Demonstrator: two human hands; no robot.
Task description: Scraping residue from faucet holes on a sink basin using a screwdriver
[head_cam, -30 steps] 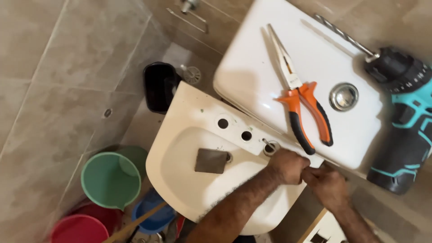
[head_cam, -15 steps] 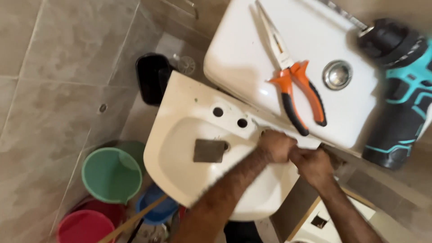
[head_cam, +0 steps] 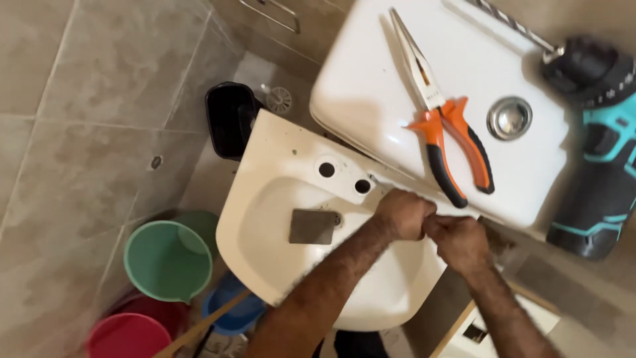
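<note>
A white ceramic washbasin (head_cam: pixel 278 166) lies below me, with two open tap holes (head_cam: pixel 344 178) along its back ledge and a grey square piece (head_cam: pixel 313 227) in the bowl. My left hand (head_cam: pixel 404 213) is a closed fist at the ledge's right end, just past the holes, over a small metal fitting it hides. Touching it is my right hand (head_cam: pixel 460 242), also clenched at the basin's rear corner. What the right fist grips is hidden.
A white cistern lid (head_cam: pixel 397 73) with a chrome button (head_cam: pixel 509 118) carries orange-handled long-nose pliers (head_cam: pixel 444 126). A teal and black cordless drill (head_cam: pixel 599 152) lies at the right. Green (head_cam: pixel 165 262), red (head_cam: pixel 126 335) and blue (head_cam: pixel 228 308) buckets and a black bin (head_cam: pixel 228 119) stand on the tiled floor.
Both fists stay at the basin's rear corner. The metal fitting seen beside the left fingers a second ago is now covered. My view has shifted slightly.
</note>
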